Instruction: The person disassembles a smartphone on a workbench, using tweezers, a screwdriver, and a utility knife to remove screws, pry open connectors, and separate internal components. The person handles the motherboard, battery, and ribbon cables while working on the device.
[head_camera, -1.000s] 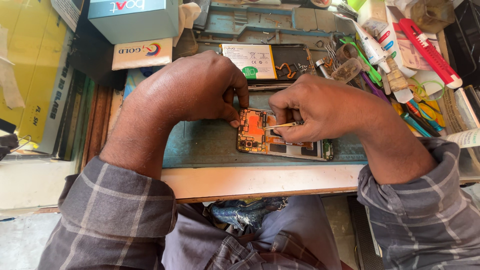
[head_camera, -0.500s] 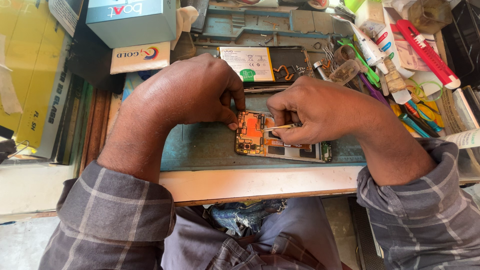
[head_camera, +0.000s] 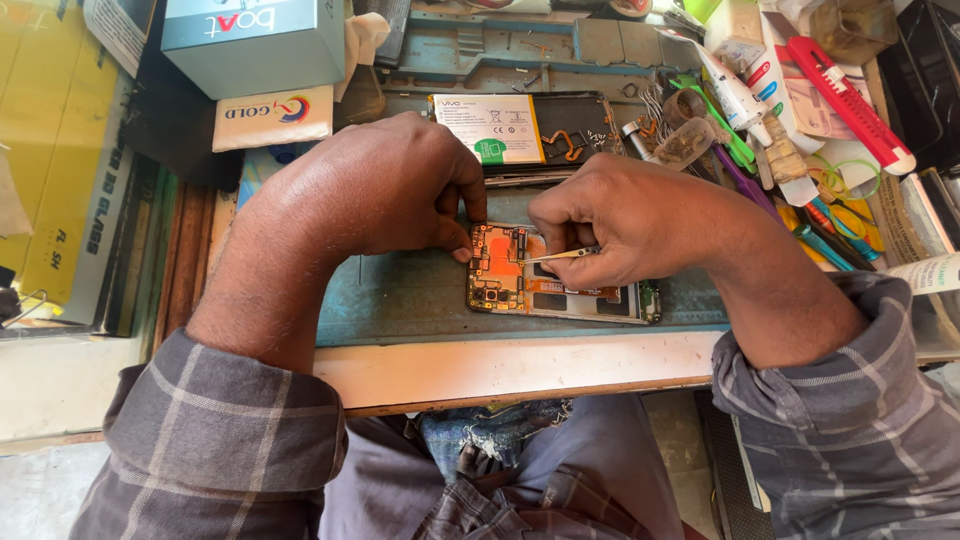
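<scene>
Holding tweezers (head_camera: 556, 256) over opened phone (head_camera: 560, 290)

Small phone-repair workshop: worn blue work mat (head_camera: 400, 300) w/ an opened phone (head_camera: 560, 285), a second gutted phone w/ battery (head_camera: 525, 128), glue tubes (head_camera: 735, 95), tools, parts boxes (head_camera: 255, 45) crowded round the wooden bench edge (head_camera: 520, 370).

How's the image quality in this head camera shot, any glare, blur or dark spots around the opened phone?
Head view: even daylight, sharp on the opened phone and tweezers; soft shadow under the left hand and right hand; no strong glare; the edges bend slightly from the wide lens, and the lap below is dimmer.
</scene>
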